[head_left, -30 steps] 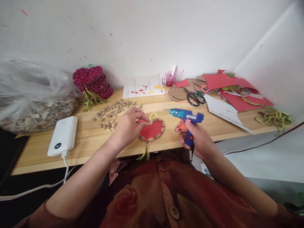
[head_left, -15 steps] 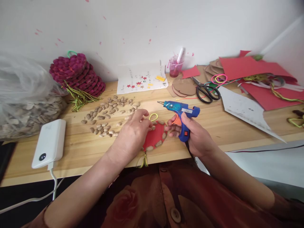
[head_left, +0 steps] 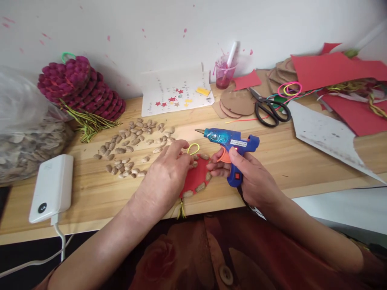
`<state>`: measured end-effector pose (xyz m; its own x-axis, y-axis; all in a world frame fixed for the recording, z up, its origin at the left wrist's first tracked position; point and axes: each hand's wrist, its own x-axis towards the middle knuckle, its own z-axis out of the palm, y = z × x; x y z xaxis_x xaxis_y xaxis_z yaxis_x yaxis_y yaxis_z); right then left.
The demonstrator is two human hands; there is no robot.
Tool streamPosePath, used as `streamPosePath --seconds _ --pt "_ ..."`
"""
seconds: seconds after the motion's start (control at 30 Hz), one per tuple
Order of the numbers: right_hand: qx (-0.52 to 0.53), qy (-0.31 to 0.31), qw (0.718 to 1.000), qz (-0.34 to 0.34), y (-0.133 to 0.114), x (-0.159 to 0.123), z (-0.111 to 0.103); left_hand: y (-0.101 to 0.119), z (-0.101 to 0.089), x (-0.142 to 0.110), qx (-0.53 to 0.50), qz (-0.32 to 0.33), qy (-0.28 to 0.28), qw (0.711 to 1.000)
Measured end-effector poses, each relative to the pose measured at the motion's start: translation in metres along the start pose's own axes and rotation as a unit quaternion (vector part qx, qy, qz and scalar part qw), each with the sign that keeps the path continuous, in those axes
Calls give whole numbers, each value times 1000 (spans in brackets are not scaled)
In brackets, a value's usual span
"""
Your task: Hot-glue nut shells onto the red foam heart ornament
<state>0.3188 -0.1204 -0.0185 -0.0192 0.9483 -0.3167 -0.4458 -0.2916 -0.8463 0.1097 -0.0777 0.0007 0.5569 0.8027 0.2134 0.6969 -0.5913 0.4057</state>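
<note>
My right hand [head_left: 256, 177] is wrapped around a blue hot glue gun [head_left: 225, 137], its nozzle pointing left and its orange trigger under the fingers. Those fingertips also reach the right edge of a red disc [head_left: 193, 179]. Peanuts [head_left: 200, 187] line the disc's rim, and a yellow cord loop [head_left: 194, 149] and a yellow-green tassel [head_left: 181, 210] show at its top and bottom. My left hand [head_left: 171, 169] covers the disc's left part, fingers closed at a peanut [head_left: 194, 164] near its upper edge; the fingertips are partly hidden.
Loose peanuts [head_left: 136, 133] lie to the left, near a power bank [head_left: 51, 187] and a plastic bag [head_left: 33, 137]. Behind are a purple stacked ornament [head_left: 81, 88], a paper with stars [head_left: 154, 80] and a cup [head_left: 225, 76]. Scissors [head_left: 267, 110] and red card [head_left: 326, 70] lie right.
The camera view has shifted slightly, so the surroundings sit a little differently. Both hands keep nearly the same pose at the disc, and the glue gun stays in my right hand.
</note>
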Motion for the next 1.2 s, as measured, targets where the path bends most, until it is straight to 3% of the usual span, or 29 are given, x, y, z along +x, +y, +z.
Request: streamPosePath --seconds 0.5,0.67,0.83,1.2 --pt "-7 4 1000 -2 1 -1 1 1 0 2 -22 -10 -15 1000" --pt "-5 3 1000 -5 1 -1 1 -2 -6 1 -65 -6 2 998" --pt "16 0 1000 -3 0 -2 2 -10 -10 -1 -11 20 40 999" --pt "29 2 1000 -3 1 0 1 -4 0 -1 14 49 67 996"
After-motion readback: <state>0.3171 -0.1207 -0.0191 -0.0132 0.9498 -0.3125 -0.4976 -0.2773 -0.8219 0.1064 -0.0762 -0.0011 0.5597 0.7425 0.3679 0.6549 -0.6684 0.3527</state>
